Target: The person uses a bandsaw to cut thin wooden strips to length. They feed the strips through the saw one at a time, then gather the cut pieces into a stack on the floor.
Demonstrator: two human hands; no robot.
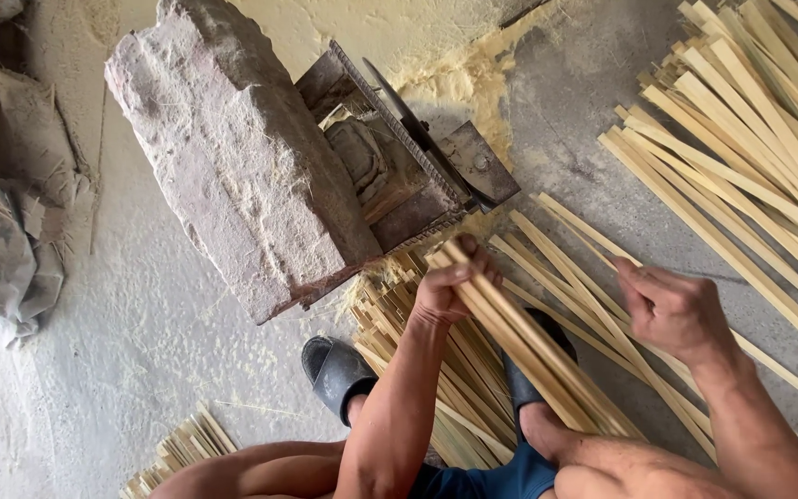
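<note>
The left hand (447, 288) closes its grip around the top of a bundle of pale bamboo strips (538, 356), which slants down behind it; the right hand (671, 310) pinches one strip (602, 319).

My left hand (450, 291) is raised in front of me, fingers curled shut in a tight grip, thumb pressed across the top, knuckles turned away. Its bare forearm runs straight down toward my body, elbow bent near my knee. My right hand (671, 310) sits off to the side, well apart from the left, fingers folded inward in a loose fist, wrist angled, forearm stretching down and outward.
</note>
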